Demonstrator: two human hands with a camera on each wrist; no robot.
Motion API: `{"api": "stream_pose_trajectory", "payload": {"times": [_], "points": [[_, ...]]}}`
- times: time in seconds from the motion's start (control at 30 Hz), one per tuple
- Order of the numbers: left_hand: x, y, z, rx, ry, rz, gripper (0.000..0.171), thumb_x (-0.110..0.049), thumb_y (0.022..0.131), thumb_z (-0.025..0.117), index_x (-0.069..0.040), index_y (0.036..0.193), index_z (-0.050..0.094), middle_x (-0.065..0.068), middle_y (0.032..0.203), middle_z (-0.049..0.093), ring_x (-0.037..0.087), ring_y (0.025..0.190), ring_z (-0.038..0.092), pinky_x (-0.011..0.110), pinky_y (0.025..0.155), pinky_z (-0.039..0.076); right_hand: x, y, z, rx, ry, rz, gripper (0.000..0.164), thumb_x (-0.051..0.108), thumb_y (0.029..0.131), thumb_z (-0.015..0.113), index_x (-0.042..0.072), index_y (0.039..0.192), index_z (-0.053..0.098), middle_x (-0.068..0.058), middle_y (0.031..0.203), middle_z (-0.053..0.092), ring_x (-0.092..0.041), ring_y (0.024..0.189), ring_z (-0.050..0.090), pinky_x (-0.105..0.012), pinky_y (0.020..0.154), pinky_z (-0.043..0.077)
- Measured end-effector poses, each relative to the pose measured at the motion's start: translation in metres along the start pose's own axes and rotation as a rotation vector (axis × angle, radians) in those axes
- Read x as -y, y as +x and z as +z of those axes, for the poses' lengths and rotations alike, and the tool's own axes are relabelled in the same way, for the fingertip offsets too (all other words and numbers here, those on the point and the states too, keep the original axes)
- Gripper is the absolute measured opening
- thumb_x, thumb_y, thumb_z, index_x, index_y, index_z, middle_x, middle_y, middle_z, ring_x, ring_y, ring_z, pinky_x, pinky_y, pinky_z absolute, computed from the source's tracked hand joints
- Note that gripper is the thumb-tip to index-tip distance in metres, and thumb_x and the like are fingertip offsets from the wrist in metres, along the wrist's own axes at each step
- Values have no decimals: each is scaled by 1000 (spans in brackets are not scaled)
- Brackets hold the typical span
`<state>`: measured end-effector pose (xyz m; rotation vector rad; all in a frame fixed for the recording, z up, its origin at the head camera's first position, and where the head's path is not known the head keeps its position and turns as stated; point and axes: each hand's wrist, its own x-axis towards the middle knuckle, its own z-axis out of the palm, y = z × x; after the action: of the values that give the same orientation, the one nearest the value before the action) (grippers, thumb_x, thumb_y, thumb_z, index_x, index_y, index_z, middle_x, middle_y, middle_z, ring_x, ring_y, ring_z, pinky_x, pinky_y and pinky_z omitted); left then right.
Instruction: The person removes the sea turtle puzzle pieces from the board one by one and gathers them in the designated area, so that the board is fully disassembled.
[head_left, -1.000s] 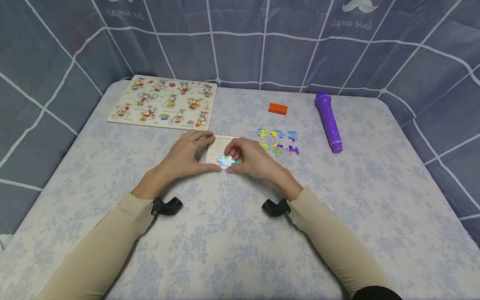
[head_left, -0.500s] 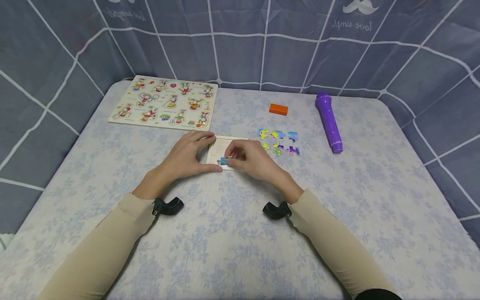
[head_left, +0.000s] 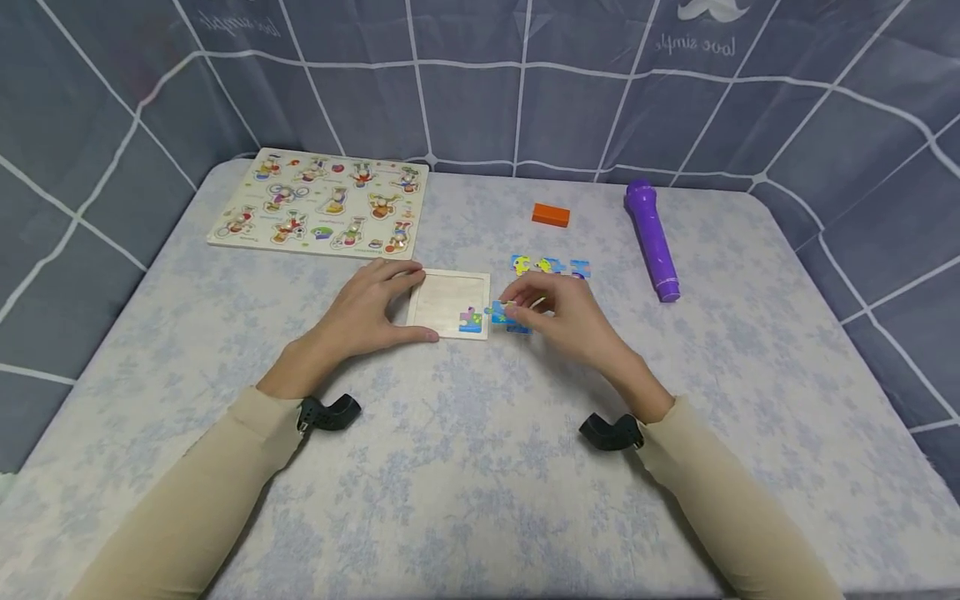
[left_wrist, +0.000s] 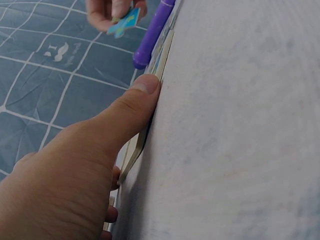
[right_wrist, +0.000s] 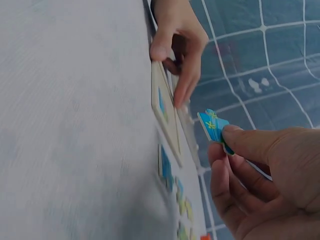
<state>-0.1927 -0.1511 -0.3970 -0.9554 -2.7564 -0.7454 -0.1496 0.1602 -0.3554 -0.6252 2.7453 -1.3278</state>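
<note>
My left hand (head_left: 367,310) grips the left end of a small square wooden puzzle tray (head_left: 427,321), thumb at the near edge and fingers at the far corner. One jigsaw piece (head_left: 471,320), blue with a purple figure, lies in the tray's near right corner. Just right of the tray, my right hand (head_left: 566,317) pinches a blue jigsaw piece (right_wrist: 212,125) with yellow flower shapes between thumb and fingers, raised off the table. Beneath it another blue piece (head_left: 518,330) lies on the table, partly covered. Further pieces (head_left: 550,265) lie beyond the right hand, some hidden by it.
A large wooden picture board (head_left: 318,204) lies at the back left. An orange block (head_left: 551,215) and a purple microphone-shaped stick (head_left: 652,242) are at the back right. A grey checked curtain (head_left: 480,108) rises behind the table.
My right hand has moved right, from over the tray to beyond its right edge, carrying the blue jigsaw piece. The tray's near left part is now uncovered. My left hand stays on the tray.
</note>
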Motion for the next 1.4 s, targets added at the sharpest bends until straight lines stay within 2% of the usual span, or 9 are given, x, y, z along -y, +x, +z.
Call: {"api": "stream_pose_trajectory", "payload": {"times": [0.2,0.3,0.43,0.63,0.8,0.97,1.4], "points": [[0,0,-2,7,-4,-15,96,-54,73,94,1,145,62,15,153,57,36,143,48,55,120,37,-19,-22,-25,-36,-13,78,15,12,98,76,9,113,77,-6,105,76,-19,93,68,-27,82,60],[0,0,-2,1,-4,-12,96,-54,73,94,1,145,63,15,152,58,36,142,49,55,119,37,-26,-29,-34,-18,-24,117,15,12,99,75,9,113,77,-7,105,76,-20,93,68,-22,82,58],[0,0,-2,-9,-2,-4,95,-54,72,94,1,144,63,15,152,58,36,141,49,55,119,38,-33,-33,-37,22,-68,138,14,10,99,74,7,113,77,-8,101,76,-21,91,68,-23,83,57],[1,-1,-3,-30,-5,9,96,-52,72,95,2,144,62,17,151,58,37,140,50,56,117,39,-37,-32,-31,-7,-174,87,14,9,97,77,7,111,77,-6,94,75,-19,86,68,-30,81,58],[0,0,-4,-25,-9,9,95,-52,72,95,1,144,63,16,151,59,37,140,51,56,117,39,-37,-36,-31,-17,-223,51,25,10,90,85,5,112,76,-7,100,73,-21,89,66,-35,78,58],[0,1,-4,-14,-5,3,95,-53,72,95,1,144,63,16,151,59,36,140,51,56,117,39,-39,-39,-29,-11,-203,31,29,6,87,87,4,114,76,-9,105,73,-23,93,66,-42,81,61],[1,0,-2,5,2,-2,96,-54,72,94,1,144,63,16,151,58,37,142,49,57,118,38,-46,-39,-22,0,-163,-12,26,5,89,85,8,113,76,-5,109,73,-19,94,69,-38,86,61]]}}
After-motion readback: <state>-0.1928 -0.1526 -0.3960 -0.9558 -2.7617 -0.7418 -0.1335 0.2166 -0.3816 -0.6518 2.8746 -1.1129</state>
